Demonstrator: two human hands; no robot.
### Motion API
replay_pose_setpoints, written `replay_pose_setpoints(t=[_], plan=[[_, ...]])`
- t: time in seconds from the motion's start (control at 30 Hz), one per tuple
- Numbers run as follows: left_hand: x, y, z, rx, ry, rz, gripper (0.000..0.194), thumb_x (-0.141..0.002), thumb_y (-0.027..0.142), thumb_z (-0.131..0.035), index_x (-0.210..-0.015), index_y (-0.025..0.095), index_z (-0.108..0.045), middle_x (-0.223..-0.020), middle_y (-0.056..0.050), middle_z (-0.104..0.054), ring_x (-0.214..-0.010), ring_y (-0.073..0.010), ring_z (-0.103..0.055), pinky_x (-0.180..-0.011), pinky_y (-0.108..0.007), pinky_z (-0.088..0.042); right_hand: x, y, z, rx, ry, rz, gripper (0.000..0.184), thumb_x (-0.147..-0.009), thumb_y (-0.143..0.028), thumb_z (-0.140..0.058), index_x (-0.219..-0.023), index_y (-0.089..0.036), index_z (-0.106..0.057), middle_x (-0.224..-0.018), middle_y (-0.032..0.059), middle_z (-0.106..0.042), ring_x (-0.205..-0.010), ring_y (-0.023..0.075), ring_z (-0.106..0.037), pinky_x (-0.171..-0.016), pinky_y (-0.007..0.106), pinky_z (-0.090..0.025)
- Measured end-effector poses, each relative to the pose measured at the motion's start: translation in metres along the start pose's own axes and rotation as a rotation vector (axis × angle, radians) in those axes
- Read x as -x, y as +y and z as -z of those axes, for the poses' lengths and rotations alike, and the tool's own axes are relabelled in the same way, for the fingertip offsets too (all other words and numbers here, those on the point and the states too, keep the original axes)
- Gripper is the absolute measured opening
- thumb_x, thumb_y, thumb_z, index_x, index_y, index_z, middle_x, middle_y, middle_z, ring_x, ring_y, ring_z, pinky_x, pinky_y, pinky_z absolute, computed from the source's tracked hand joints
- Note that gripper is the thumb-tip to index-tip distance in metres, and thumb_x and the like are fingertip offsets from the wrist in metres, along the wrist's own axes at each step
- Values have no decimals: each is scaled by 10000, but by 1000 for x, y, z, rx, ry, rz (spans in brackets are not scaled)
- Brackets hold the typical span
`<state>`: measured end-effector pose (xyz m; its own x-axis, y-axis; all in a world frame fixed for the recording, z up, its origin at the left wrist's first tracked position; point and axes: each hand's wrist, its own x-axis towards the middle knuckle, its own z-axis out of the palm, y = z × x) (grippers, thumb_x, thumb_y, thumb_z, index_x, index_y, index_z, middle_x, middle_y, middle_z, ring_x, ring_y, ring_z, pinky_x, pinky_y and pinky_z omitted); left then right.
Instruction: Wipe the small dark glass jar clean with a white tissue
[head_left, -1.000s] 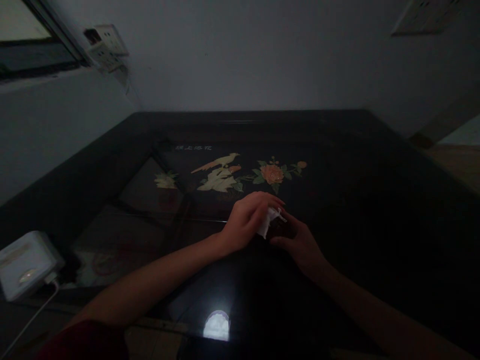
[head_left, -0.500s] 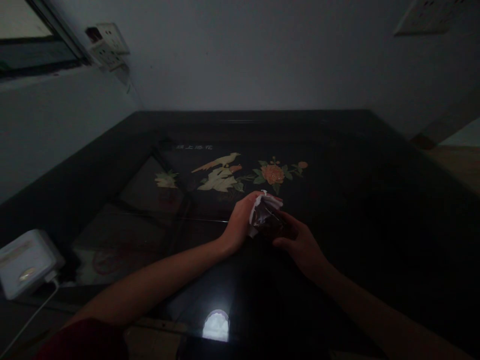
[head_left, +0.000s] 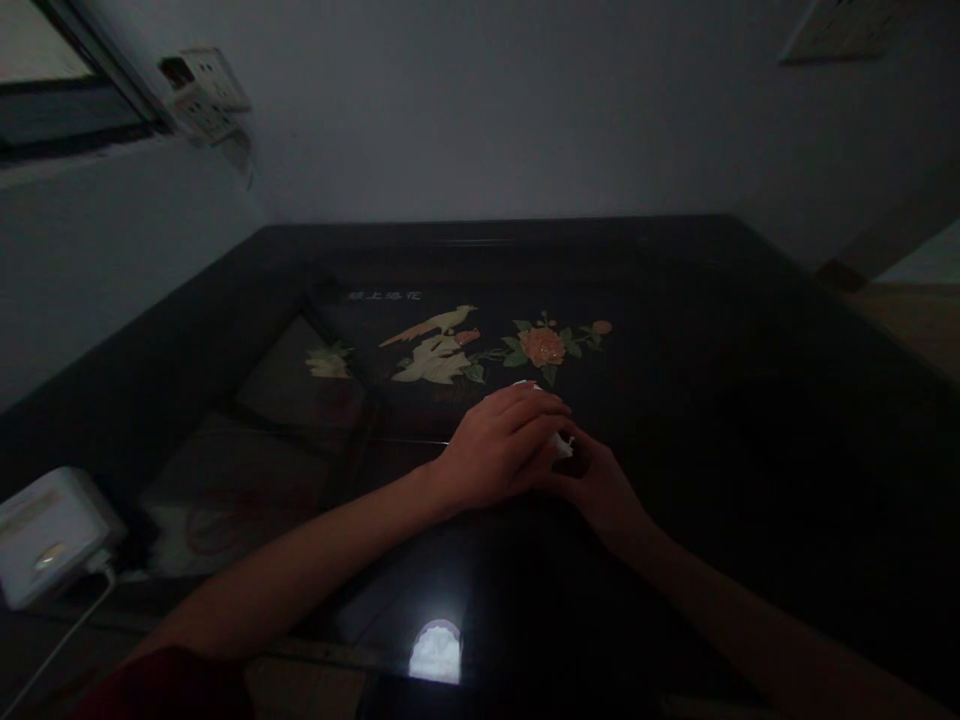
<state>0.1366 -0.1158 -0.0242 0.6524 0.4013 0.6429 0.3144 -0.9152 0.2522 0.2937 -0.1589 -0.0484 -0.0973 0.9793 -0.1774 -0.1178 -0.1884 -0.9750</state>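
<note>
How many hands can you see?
2. The left hand is curled over a white wad, and the right hand is just right of it. Some fingers may be hidden, but I see no other hands.

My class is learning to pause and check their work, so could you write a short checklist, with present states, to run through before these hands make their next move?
1. White sheet under control: ok; the left hand covers most of it, with edges poking out.
2. Right hand close by: ok; its fingertips reach the left hand.
3. What lies between the hands, apart from the sheet: cannot tell; the fingers hide it.
4. White box apart from the hands: ok; it sits at the far left.
5. Cable away from the fingers: ok; it runs down from the box.
6. Light good enough for detail: not ok; the scene is dim.
</note>
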Motion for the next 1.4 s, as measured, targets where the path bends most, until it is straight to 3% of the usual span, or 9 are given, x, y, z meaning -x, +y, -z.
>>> replay_pose_setpoints(t=[0.1, 0.23, 0.37, 0.57, 0.73, 0.97, 1.07, 1.2, 1.4], plan=[[-2, 2, 2, -10, -21, -11, 258, -907, 201, -419, -1068, 140, -612, -1094, -111, -677, -1026, -195, -628, -1022, -416, -448, 0, 0, 0, -6, -2, -5, 447, -460, -242, -855, -844, -205, -628, -827, -3, -710, -799, 224, -656, -748, 352, -530], [-1, 0, 2, 216, 41, 114, 284, -935, 211, -363, -1065, 157, -610, -1072, -104, -680, -1059, -191, -615, -994, -400, -457, 0, 0, 1, 0, 0, -25, 469, -480, -226, -841, -903, -209, -641, -932, 22, -732, -890, 248, -670, -819, 379, -523], [0, 0, 0, 511, 131, 359, 362, -970, 315, -315, -1022, 148, -632, -1044, -110, -681, -1057, -202, -614, -985, -381, -440, -1, 4, 3, -34, 21, -22, 546, -460, -217, -854, -966, -203, -648, -972, 36, -745, -962, 274, -671, -899, 417, -501], [2, -3, -13, 963, 199, 820, 385, -928, 417, -380, -947, 154, -660, -998, -80, -702, -917, -210, -650, -840, -327, -489, -1, 7, 4, -133, -27, -45, 590, -468, -205, -860, -1021, -231, -655, -1005, 36, -751, -982, 275, -681, -916, 435, -509], [8, -8, -29, 1079, 312, 1013, 354, -886, 424, -431, -952, 148, -643, -983, -76, -701, -931, -216, -645, -849, -334, -490, -1, 6, 2, -223, -40, -76, 633, -467, -193, -858, -1063, -237, -649, -990, 33, -756, -930, 266, -702, -908, 442, -515], [3, 5, -13, 901, 265, 863, 418, -930, 449, -374, -965, 148, -662, -1049, -85, -696, -966, -214, -639, -876, -322, -478, -1, 4, 3, -136, -28, -53, 613, -460, -178, -857, -1034, -226, -651, -1012, 40, -744, -982, 272, -680, -922, 441, -506], [0, 7, -5, 766, 229, 697, 384, -947, 411, -368, -996, 150, -645, -1112, -103, -675, -1022, -210, -623, -909, -327, -469, -1, 3, 4, -113, -43, -38, 583, -481, -186, -851, -1025, -220, -644, -1010, 36, -742, -991, 268, -674, -923, 427, -503], [-3, 5, 2, 480, 78, 452, 326, -957, 315, -355, -1017, 161, -637, -1143, -114, -662, -1085, -208, -602, -957, -371, -460, 0, 2, 3, -60, -38, -10, 535, -499, -202, -846, -992, -216, -638, -1008, 34, -739, -977, 269, -671, -911, 424, -503], [-7, 8, 7, 127, -79, 205, 261, -903, 215, -421, -1036, 156, -637, -1126, -117, -670, -1080, -216, -603, -966, -409, -476, 0, 2, 2, 3, -35, 7, 474, -496, -244, -853, -918, -213, -639, -916, 18, -733, -903, 256, -670, -816, 384, -529]])
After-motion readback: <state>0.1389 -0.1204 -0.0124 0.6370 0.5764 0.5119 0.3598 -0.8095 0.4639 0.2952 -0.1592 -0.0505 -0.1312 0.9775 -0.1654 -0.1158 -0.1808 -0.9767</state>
